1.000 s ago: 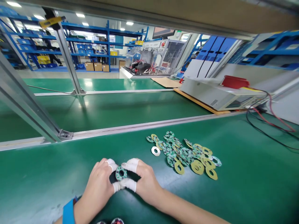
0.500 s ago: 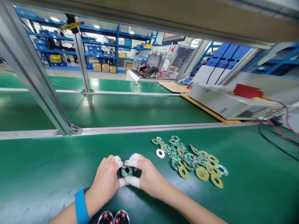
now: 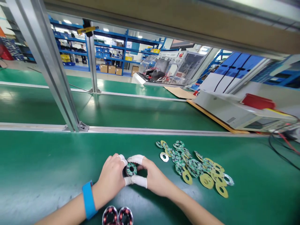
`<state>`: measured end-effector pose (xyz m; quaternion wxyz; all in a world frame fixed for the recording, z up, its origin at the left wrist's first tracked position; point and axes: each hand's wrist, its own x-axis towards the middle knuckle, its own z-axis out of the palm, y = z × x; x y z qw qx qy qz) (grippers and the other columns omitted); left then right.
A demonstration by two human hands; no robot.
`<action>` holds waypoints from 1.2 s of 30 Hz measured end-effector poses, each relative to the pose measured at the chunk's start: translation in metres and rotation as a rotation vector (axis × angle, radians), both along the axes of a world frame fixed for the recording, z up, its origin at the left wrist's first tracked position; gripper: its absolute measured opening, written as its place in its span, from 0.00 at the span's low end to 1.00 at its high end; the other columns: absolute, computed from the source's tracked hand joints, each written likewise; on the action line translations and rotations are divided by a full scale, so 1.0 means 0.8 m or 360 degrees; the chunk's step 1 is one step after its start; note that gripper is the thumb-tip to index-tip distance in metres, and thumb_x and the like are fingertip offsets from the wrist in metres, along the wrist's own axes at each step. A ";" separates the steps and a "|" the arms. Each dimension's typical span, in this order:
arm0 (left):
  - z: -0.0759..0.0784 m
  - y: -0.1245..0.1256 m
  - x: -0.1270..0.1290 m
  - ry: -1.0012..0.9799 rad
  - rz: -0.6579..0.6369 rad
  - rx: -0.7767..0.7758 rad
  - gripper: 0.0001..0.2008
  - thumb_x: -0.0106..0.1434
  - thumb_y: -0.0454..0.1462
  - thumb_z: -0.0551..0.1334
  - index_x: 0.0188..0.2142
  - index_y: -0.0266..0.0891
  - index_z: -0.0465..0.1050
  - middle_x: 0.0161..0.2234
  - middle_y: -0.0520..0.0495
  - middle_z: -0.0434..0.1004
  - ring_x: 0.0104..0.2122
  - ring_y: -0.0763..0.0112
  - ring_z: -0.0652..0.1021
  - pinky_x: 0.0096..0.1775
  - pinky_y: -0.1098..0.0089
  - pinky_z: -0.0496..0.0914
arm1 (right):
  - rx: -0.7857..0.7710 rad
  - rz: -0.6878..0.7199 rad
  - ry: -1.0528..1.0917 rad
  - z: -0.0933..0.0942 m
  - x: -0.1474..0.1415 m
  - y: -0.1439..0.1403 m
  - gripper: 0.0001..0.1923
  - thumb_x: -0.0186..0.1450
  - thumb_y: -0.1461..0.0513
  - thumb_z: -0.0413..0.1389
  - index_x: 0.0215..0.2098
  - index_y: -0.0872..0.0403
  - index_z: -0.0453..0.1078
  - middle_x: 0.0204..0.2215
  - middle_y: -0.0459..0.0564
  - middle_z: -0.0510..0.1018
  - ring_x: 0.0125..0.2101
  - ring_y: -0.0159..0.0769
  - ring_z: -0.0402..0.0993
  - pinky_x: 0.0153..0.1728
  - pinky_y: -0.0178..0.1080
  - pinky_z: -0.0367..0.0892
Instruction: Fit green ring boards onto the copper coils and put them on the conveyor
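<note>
— Where's the ring board (image 3: pixel 131 169) sitting right now?

— Right between both hands, just off the green worktop (image 3: pixel 47 162). The left hand (image 3: pixel 110 179) and right hand (image 3: pixel 152 178) meet around it. It's a small green ring with a dark hole, lying face up on a dark round part that I can barely see under it.

— How are the fingers on it?

— Closed in snugly. The capped fingers (image 3: pixel 136 159) of the right hand touch its far edge, and the right thumb, capped too, presses at its near edge. The left hand's capped tips touch its left side. Both hands have hold of it; neither is spread open.

— How many of those rings are there?

— One in the hands. The pile (image 3: pixel 194 164) to the right, well apart from the hands, holds green rings and yellow rings overlapping, too many and too tangled to count exactly. One white ring (image 3: pixel 164 157) lies at the pile's left edge.

— Anything else close by?

— Two copper-wound coils (image 3: pixel 117 215) side by side at the near edge, touching each other, just by the left wrist with its blue band (image 3: pixel 88 200).
</note>
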<state>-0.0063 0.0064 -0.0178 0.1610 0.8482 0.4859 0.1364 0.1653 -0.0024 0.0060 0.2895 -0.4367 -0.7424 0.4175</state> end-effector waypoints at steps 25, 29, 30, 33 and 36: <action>0.001 -0.002 0.001 -0.0074 0.0021 -0.0102 0.13 0.58 0.46 0.62 0.30 0.38 0.70 0.33 0.47 0.73 0.36 0.61 0.69 0.35 0.63 0.60 | 0.0146 -0.0133 -0.0222 -0.002 -0.008 -0.009 0.12 0.57 0.67 0.54 0.40 0.53 0.70 0.35 0.51 0.74 0.36 0.38 0.70 0.34 0.38 0.70; 0.000 -0.002 0.002 -0.0077 0.0020 -0.0116 0.12 0.58 0.45 0.62 0.30 0.38 0.71 0.33 0.46 0.73 0.37 0.61 0.69 0.36 0.63 0.60 | -0.0027 -0.0198 -0.0192 0.003 -0.011 -0.007 0.13 0.54 0.69 0.55 0.38 0.54 0.69 0.35 0.50 0.72 0.36 0.37 0.70 0.34 0.38 0.70; -0.001 -0.002 0.003 -0.0077 0.0023 -0.0120 0.12 0.58 0.45 0.62 0.30 0.38 0.71 0.33 0.46 0.73 0.37 0.61 0.69 0.36 0.63 0.61 | -0.0067 -0.0200 -0.0195 0.004 -0.012 -0.006 0.13 0.53 0.69 0.56 0.37 0.54 0.69 0.35 0.50 0.71 0.35 0.37 0.70 0.35 0.38 0.70; -0.002 -0.001 0.004 -0.0071 0.0028 -0.0122 0.11 0.57 0.44 0.63 0.30 0.38 0.71 0.32 0.46 0.73 0.36 0.61 0.69 0.36 0.63 0.62 | -0.0149 -0.0199 -0.0202 0.006 -0.013 -0.003 0.12 0.52 0.69 0.58 0.36 0.54 0.68 0.34 0.49 0.70 0.35 0.37 0.70 0.36 0.39 0.69; 0.007 0.000 0.000 -0.0047 0.0013 -0.0133 0.11 0.57 0.43 0.63 0.31 0.37 0.71 0.33 0.45 0.72 0.37 0.59 0.69 0.38 0.61 0.64 | -0.0176 -0.0216 -0.0181 0.004 -0.012 -0.002 0.11 0.52 0.68 0.58 0.35 0.54 0.67 0.34 0.49 0.69 0.35 0.37 0.70 0.36 0.39 0.69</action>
